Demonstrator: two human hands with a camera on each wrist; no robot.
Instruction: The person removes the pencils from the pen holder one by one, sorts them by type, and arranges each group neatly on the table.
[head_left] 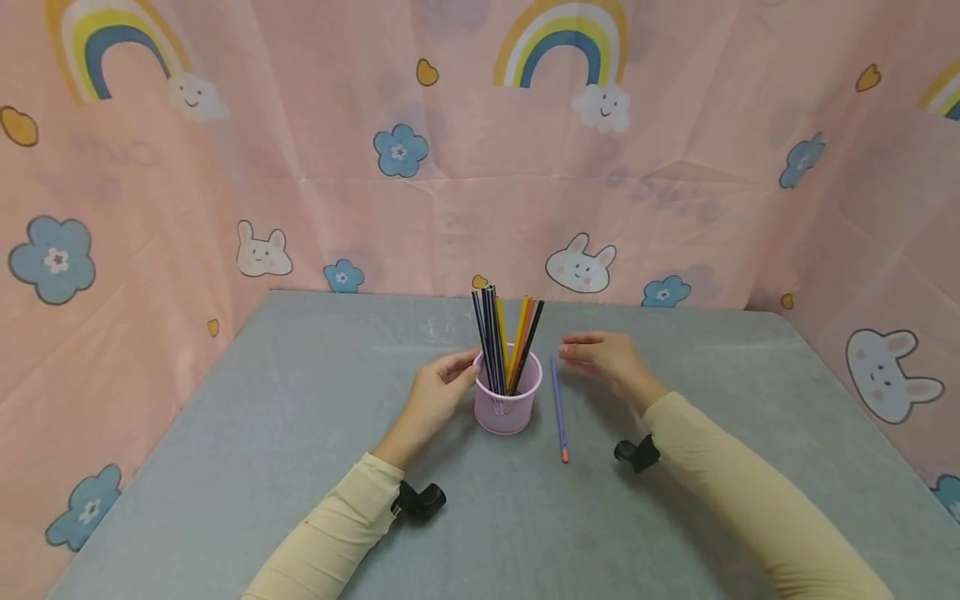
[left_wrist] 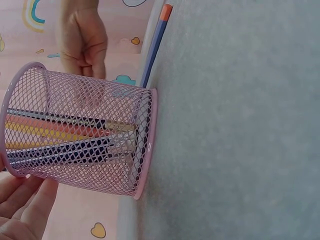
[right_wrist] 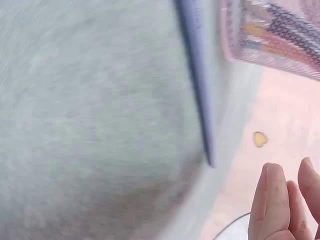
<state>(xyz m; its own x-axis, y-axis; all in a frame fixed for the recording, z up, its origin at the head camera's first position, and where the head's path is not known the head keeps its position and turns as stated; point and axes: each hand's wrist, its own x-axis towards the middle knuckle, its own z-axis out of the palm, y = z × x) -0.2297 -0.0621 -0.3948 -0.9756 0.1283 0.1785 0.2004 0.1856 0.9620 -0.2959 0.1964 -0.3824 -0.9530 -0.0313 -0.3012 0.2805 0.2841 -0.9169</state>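
A pink mesh pencil holder stands upright on the grey table, holding several dark, yellow and orange pencils. At its left side, my left hand holds it near the rim; the left wrist view shows the fingers against the mesh. To the right of the holder lies a purple pencil, its orange-red end toward me. My right hand hovers just right of that pencil's far end, fingers extended and holding nothing. In the right wrist view, the right fingers are apart from the pencil.
The grey table meets a pink printed cloth at its back edge. More of this cloth hangs along both sides. A small black camera sits on each wrist, the left camera and the right camera.
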